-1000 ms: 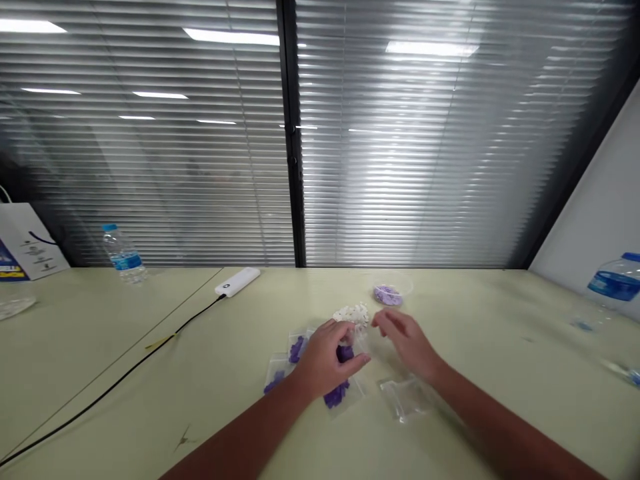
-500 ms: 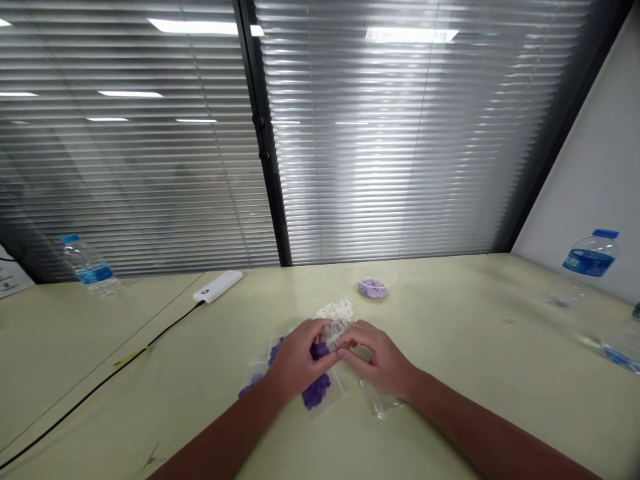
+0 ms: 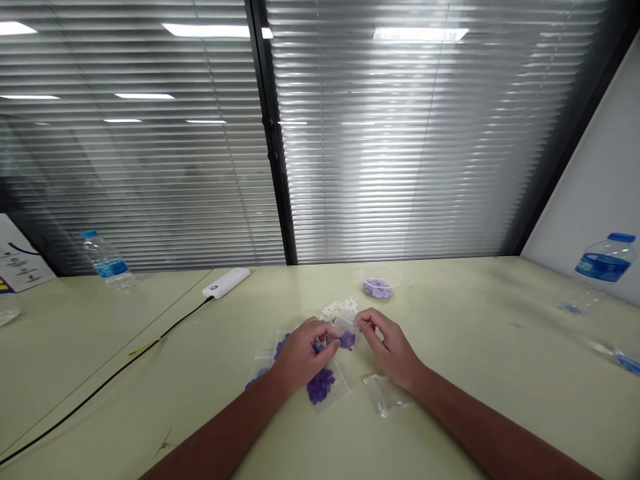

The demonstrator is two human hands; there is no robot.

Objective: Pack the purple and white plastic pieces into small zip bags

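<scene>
Between my hands, a small transparent plastic bag (image 3: 346,332) with purple pieces at its bottom is held up off the table. My left hand (image 3: 303,357) pinches its near side, and my right hand (image 3: 387,350) grips its upper edge with the fingertips. Just beyond the bag lies a heap of small white pieces (image 3: 339,309). Under my left hand are several flat bags of purple pieces, the fullest being a bag (image 3: 321,387) by the heel of that hand. An empty transparent bag (image 3: 385,395) lies below my right hand.
A transparent bowl (image 3: 379,282) of lilac pieces stands beyond the white heap on the pale green table (image 3: 450,333). A white power bank (image 3: 226,283) trails a black cable to the left. Water bottles (image 3: 107,261) stand at both far sides, before slatted window blinds.
My hands have drawn slightly apart, and the small bag now stands up between them. The head view has shifted a little, moving the table lower in the picture.
</scene>
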